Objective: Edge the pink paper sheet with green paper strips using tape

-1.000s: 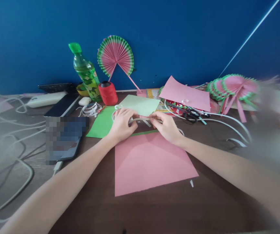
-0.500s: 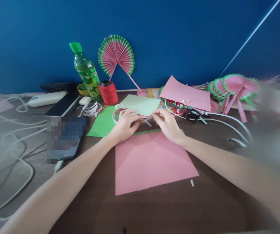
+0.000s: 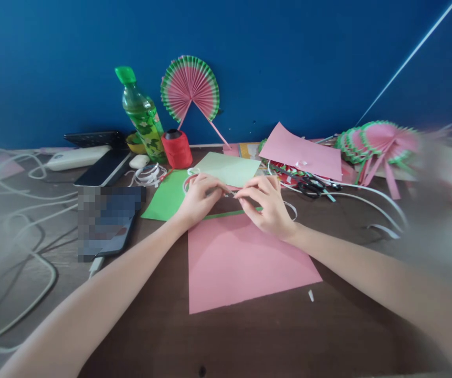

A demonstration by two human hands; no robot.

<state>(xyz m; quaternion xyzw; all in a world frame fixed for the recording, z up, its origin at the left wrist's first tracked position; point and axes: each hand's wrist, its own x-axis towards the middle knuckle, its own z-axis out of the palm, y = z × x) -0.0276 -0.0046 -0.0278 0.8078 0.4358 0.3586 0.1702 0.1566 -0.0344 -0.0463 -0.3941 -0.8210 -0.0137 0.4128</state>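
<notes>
My left hand (image 3: 202, 198) is closed, its fingertips pinching a narrow whitish strip (image 3: 230, 194) that looks like tape. From the right, the thumb and fingers of my right hand (image 3: 267, 205) pinch the strip's other end. A white-edged ring, perhaps a tape roll (image 3: 187, 184), shows partly behind my left hand. Below both hands lies a large pink sheet (image 3: 245, 262), with a thin green edge along its top. Beyond them are a pale green sheet (image 3: 226, 165) and a bright green sheet (image 3: 165, 197), partly covered. A thin white loop (image 3: 293, 211) curves out beside my right hand.
A phone (image 3: 111, 223) with a cable lies left. Behind stand a green bottle (image 3: 143, 115), a red spool-like object (image 3: 177, 149) and a pleated paper fan (image 3: 190, 86). Scissors (image 3: 310, 185), a pink sheet (image 3: 302, 149) and more fans (image 3: 379, 142) lie right.
My right hand has turned and its fingers have shifted slightly left, closer to my left fingertips. The short strip end hanging between the hands is now mostly hidden.
</notes>
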